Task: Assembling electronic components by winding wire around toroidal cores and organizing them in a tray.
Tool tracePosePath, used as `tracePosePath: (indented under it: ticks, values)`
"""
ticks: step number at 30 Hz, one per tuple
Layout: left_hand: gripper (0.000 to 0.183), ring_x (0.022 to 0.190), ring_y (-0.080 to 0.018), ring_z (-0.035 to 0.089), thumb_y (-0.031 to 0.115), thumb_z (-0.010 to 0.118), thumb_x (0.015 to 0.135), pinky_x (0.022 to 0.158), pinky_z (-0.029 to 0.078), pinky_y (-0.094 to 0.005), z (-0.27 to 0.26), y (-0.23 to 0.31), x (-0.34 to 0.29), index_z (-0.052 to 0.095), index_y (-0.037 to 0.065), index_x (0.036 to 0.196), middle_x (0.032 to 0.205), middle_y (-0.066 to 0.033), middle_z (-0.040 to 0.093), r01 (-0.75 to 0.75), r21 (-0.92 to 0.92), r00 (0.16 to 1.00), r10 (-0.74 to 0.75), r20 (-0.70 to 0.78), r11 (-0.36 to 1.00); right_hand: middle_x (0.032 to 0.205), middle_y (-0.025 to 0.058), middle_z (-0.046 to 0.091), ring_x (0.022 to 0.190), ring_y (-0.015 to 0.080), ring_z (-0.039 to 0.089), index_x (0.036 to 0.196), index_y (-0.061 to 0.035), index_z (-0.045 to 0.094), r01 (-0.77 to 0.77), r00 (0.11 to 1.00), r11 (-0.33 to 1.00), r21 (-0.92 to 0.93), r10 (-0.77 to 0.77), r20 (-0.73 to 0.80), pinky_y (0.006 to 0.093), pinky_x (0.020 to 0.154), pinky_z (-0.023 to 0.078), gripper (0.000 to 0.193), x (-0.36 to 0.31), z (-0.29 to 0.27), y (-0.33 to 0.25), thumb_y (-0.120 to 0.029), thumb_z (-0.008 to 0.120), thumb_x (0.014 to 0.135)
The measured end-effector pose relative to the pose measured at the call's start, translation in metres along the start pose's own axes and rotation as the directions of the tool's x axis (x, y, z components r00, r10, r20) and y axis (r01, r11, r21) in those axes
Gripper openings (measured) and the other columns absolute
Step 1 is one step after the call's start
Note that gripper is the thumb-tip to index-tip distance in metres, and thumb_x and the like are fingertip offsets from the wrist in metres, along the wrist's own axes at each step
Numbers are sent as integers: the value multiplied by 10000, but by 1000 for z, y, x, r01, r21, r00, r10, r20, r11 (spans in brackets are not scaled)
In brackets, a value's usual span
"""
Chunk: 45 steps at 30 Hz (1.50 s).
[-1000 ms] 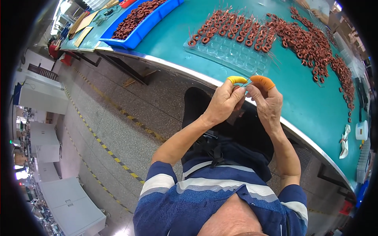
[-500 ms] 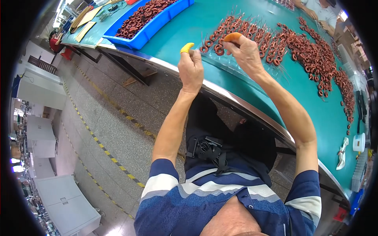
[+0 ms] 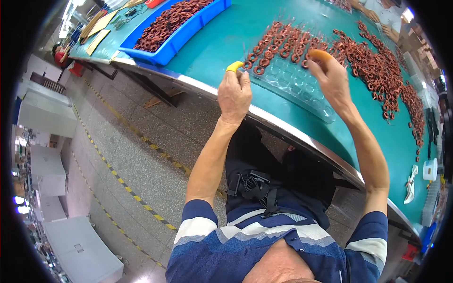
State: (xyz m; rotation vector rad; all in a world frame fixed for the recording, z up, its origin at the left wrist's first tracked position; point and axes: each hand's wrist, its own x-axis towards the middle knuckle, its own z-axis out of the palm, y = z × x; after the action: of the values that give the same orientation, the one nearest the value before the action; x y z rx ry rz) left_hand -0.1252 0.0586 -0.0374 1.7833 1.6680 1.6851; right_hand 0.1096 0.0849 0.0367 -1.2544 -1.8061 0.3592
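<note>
My left hand (image 3: 234, 96) is at the near left end of a clear plastic tray (image 3: 314, 104) with round pockets. Its fingers are curled, and a yellow finger cot (image 3: 234, 66) covers the index finger. The index tip and thumb meet close beside a reddish-brown ring coil (image 3: 247, 65); what they grip, if anything, is too small to make out. Above the tray's right part is my right hand (image 3: 334, 81), with an orange finger cot (image 3: 321, 55) on its index finger. Its fingertips are blurred near a ring coil. Several coils with thin upright leads stand in rows along the tray's far side.
A blue bin (image 3: 175, 47) full of ring coils stands at the far left of the green table (image 3: 217, 45). A large pile of coils (image 3: 377, 70) spreads to the right. Beyond it are another person's hands (image 3: 373, 15). A white tub (image 3: 430, 169) is at the right edge.
My right hand has moved to the right, away from the left hand, uncovering the tray's pockets. My left hand has shifted slightly right and nearer, its index finger now pointing to the right.
</note>
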Motion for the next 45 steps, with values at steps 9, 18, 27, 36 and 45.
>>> tracePosePath:
  ticks: [9,18,27,36,45]
  values:
    - [216,687,-206,585,110,597,903,645,475,-333,-6,3,-4,622,14,1094,811,-100,619,-23,21,999,22,44,1000,869,134,653,693,189,620,1012,18,638,-248,963,942,-226,213,-166,292,634,503,163,-100,-113,46,-89,622,891]
    - [176,693,-230,614,98,601,897,641,481,-335,0,5,-4,648,-15,1024,820,-125,646,-164,80,985,159,65,983,886,138,653,707,201,632,1011,21,632,-283,938,934,-219,222,-266,294,635,507,192,-119,-134,55,-130,628,893]
    - [144,602,-215,580,104,594,904,570,442,-332,-2,-1,-4,658,7,989,765,-114,644,-82,67,995,78,56,994,1010,162,607,984,323,580,1031,9,604,140,981,849,-510,-47,191,411,839,475,357,-32,-80,61,-282,679,838]
    - [143,574,-191,559,109,589,908,541,422,-322,-6,2,-4,662,19,991,739,-103,633,-113,111,992,105,72,987,969,57,589,1014,202,546,986,-80,648,550,815,647,-528,-277,509,360,952,411,205,-7,-96,89,-36,553,810]
    - [141,587,-207,582,106,591,901,550,435,-337,-3,7,-1,665,19,983,743,-115,640,-97,110,994,90,68,989,1109,43,558,1097,202,524,1076,-74,589,894,444,242,-377,-600,666,357,1033,370,309,9,-100,93,-112,593,769]
